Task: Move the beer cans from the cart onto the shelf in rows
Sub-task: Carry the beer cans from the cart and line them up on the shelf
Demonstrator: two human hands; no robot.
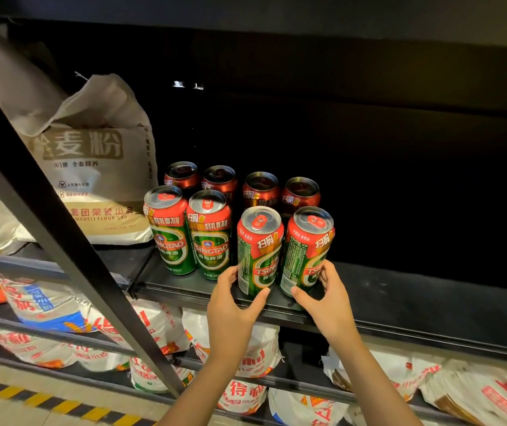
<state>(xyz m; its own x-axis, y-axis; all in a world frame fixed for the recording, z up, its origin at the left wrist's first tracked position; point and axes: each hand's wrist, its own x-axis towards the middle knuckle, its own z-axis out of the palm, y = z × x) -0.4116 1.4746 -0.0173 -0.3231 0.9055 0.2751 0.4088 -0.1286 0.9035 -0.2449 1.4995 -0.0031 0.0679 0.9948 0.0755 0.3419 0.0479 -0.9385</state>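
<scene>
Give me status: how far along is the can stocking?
Done: six cans stand on the shelf, four in the back row, two front left. In hand: left hand and right hand each setting a can at the front edge. Cart out of view, remainder unknown.

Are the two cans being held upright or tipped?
Upright: left-hand can and right-hand can stand on the shelf, tops up.
</scene>
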